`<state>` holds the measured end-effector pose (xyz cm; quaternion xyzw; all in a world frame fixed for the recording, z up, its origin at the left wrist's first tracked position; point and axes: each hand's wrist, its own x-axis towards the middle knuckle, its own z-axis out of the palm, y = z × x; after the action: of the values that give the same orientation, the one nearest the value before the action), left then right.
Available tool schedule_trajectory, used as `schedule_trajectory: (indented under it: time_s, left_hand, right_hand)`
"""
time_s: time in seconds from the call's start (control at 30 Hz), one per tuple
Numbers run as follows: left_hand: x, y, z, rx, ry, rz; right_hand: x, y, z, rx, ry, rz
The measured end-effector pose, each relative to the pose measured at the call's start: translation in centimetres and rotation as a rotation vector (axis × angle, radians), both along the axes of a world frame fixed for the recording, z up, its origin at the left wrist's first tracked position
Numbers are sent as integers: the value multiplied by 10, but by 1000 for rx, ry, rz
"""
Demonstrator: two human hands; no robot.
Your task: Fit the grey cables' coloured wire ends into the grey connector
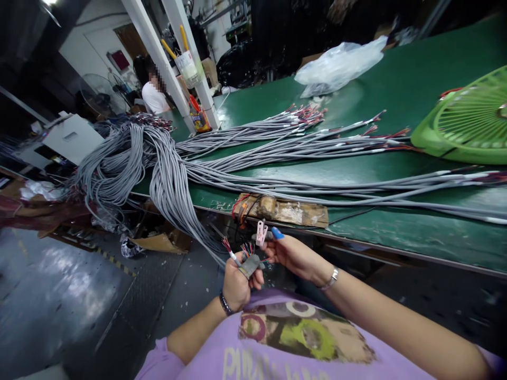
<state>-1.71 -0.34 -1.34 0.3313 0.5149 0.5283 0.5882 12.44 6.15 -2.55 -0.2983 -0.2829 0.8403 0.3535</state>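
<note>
My left hand (237, 285) is closed around the stripped end of a grey cable (227, 252) and a small grey connector piece (250, 265), with thin red and blue wires fanning out above it. My right hand (292, 256) sits just to the right, fingers pinched near the wire ends, a blue cap on one fingertip (278, 233). A small pink clip (261, 233) stands between the hands, just below the table edge. The held cable runs up into the big grey bundle (170, 184) hanging off the table.
A long green table (396, 95) carries several grey cables with red wire ends, a green fan guard (467, 119) at the right, and a clear plastic bag (340, 63) at the back. A worn block (285, 211) lies on the front edge. Another person (153, 95) sits far left.
</note>
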Motion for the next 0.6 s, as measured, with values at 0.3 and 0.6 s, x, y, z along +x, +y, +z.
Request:
schedule_trajectory:
  time_s: [0.3,0.6]
  left_hand:
    - [6,5,7,18,-33,-16]
    - [8,9,0,-23,-9,-40]
  right_hand:
    - [-18,6,9,291,-223,-255]
    - [-28,11,9,-39,113,-279]
